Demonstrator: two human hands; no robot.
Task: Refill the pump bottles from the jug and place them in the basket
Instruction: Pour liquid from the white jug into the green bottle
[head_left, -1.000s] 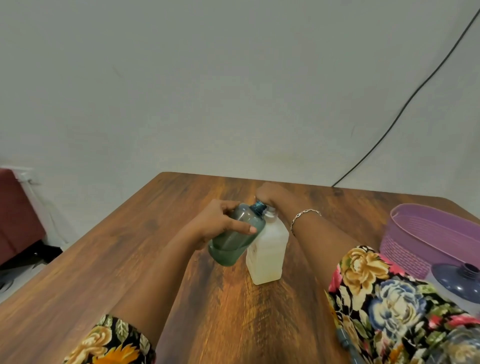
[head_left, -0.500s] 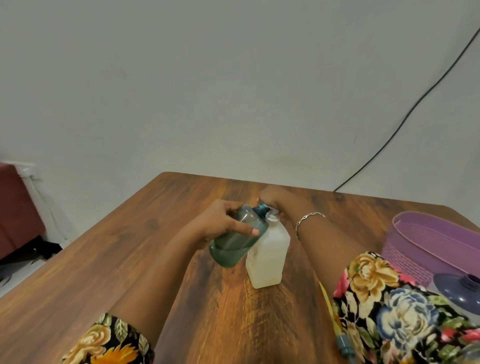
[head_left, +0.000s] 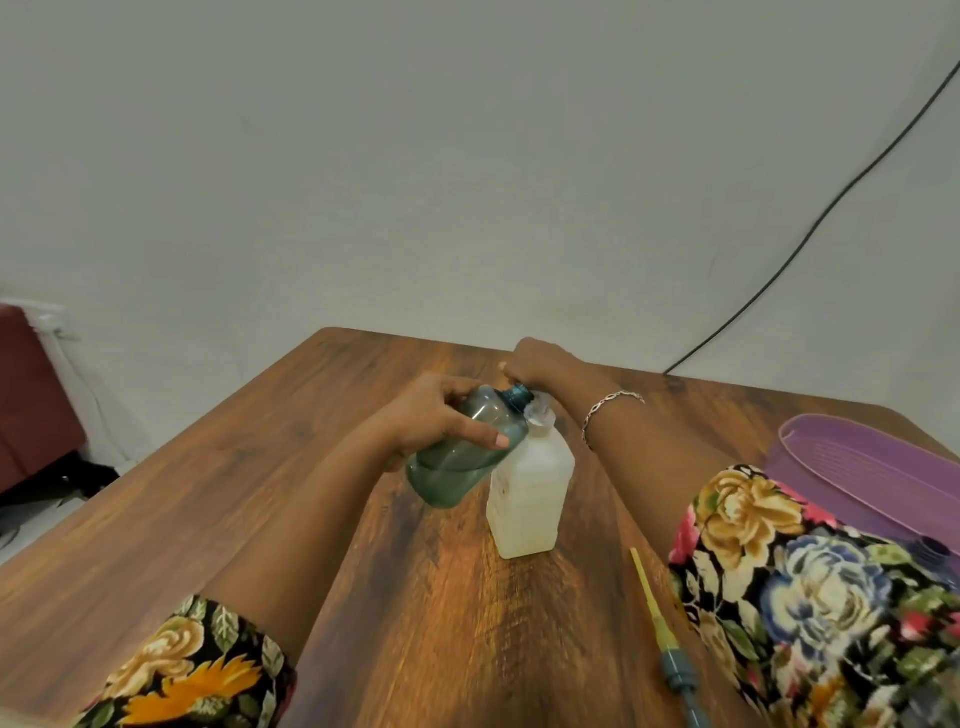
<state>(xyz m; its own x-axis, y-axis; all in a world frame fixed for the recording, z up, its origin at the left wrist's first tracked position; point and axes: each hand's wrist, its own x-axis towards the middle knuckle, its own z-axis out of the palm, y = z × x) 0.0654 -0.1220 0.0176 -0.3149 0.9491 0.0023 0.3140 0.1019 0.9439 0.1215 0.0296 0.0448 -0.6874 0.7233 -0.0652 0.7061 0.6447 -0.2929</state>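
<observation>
My left hand (head_left: 441, 421) grips a translucent green bottle (head_left: 462, 462), tilted with its blue threaded neck up and to the right. That neck touches the top of a white square bottle (head_left: 530, 493), which stands upright on the wooden table (head_left: 249, 467). Green liquid sits in the low end of the tilted bottle. My right hand (head_left: 535, 364) is closed around the white bottle's top from behind; what lies under its fingers is hidden. The purple basket (head_left: 852, 462) stands at the right.
A loose pump head with a yellow tube (head_left: 660, 629) lies on the table by my right sleeve. A grey-blue bottle top (head_left: 932, 551) shows in front of the basket. A black cable (head_left: 810, 223) runs down the wall. A dark red seat (head_left: 31, 395) stands at the far left.
Both hands and both bottles stay nearly as they were. My head has tipped downward a little, which brought the pump head with the yellow tube into view.
</observation>
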